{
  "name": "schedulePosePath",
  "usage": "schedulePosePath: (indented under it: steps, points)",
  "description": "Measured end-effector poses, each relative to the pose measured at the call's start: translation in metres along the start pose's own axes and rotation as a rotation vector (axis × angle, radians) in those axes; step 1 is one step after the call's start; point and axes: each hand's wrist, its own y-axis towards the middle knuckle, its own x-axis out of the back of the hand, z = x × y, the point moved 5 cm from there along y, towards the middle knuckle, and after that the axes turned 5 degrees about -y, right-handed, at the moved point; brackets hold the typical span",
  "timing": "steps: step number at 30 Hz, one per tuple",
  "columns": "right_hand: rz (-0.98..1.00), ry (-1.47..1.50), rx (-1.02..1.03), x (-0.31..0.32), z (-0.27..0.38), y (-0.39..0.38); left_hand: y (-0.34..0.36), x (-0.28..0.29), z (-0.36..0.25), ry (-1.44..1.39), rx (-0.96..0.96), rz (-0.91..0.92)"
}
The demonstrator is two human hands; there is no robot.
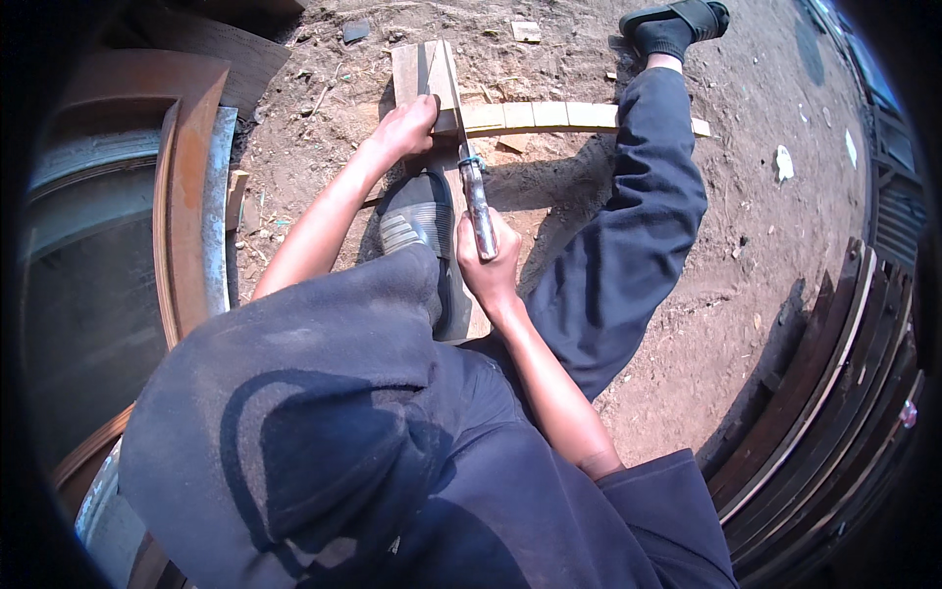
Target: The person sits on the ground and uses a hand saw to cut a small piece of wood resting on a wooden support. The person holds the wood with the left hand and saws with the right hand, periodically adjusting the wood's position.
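Note:
My right hand (491, 263) is wrapped round the handle of a handsaw (474, 191). The thin saw blade points away from me and crosses a pale wooden strip (549, 117) near its left end. Pencil-like cross lines divide the strip, which lies crosswise over a longer board (412, 71). Just left of the blade, my left hand (408, 128) is closed on the strip's shaded end; part of its fingers is hidden. On the board, close behind that hand, rests my sandalled foot (414, 216). How deep the blade sits in the strip I cannot tell.
Brown wooden frames (201, 108) lean at the left beside a grey metal strip (218, 206). My other leg (653, 187) stretches out over the strip's right part. Dark planks (814, 393) are stacked at the right. Wood scraps (526, 31) lie on the dirt ground.

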Motion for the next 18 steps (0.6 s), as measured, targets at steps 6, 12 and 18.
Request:
schedulePosePath:
  steps: [6, 12, 18]
  points:
    - [0.004, -0.024, 0.001, 0.001, -0.008, -0.022, 0.000, 0.008, -0.002, -0.051, 0.022, 0.062]
    - [-0.023, 0.054, 0.014, -0.009, -0.009, 0.011, 0.002, 0.007, -0.008, -0.038, 0.027, 0.064]
    - [-0.041, -0.038, 0.049, 0.009, -0.002, -0.029, 0.003, 0.002, -0.002, -0.041, 0.018, 0.037]
